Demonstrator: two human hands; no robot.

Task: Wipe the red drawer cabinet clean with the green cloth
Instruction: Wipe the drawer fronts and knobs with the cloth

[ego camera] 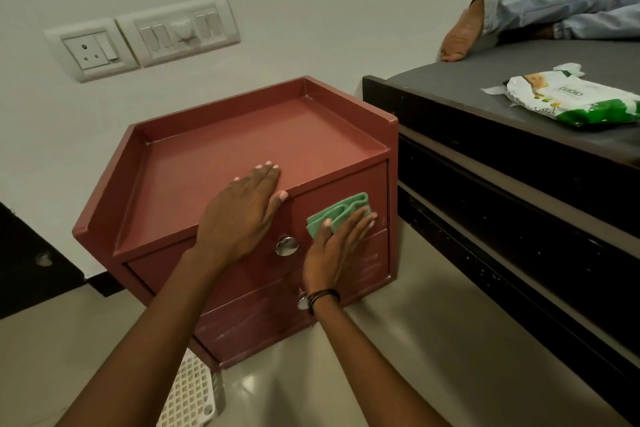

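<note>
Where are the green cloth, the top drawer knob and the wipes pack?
Cloth (343, 211): head view, on its folded middle.
Knob (286, 246): head view, on its shiny face.
Wipes pack (575, 97): head view, on its white top face.

Under the right hand (334, 250), the cloth (346, 208) is green; under the left hand (239, 218), the cabinet (242, 135) is red, knobs (286, 246) silver.

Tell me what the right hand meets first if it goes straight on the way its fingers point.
The right hand presses the green cloth on the upper drawer front, fingers pointing up-right. First in line is probably the cabinet's right front edge, near its top corner.
</note>
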